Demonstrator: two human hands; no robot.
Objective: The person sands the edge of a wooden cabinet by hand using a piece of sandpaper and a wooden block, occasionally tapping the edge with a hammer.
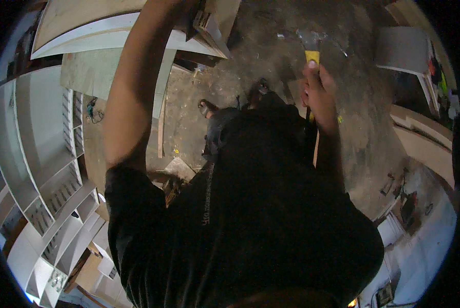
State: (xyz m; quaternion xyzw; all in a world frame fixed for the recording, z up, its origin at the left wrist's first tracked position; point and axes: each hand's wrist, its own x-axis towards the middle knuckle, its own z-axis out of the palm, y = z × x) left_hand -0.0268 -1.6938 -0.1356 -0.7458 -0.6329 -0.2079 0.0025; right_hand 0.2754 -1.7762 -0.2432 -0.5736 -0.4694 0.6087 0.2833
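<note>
My right hand (320,91) is closed around a putty knife, its thumb pressed on the yellow handle. The wide greyish blade of the putty knife (311,40) points away from me, above the floor. My left forearm (137,77) stretches up across the white-edged board (88,30) at the far left. The left hand itself lies beyond the top edge, so its fingers do not show. Close to that wrist are stacked board ends (208,28) and a dark gap under them.
White shelf carcasses (40,118) fill the left side. A green power tool (91,109) with a cord lies on the concrete floor (358,149). At right stand a grey-topped stool-like piece (402,49) and leaning boards (422,138). A thin wood strip (161,128) lies left of my feet.
</note>
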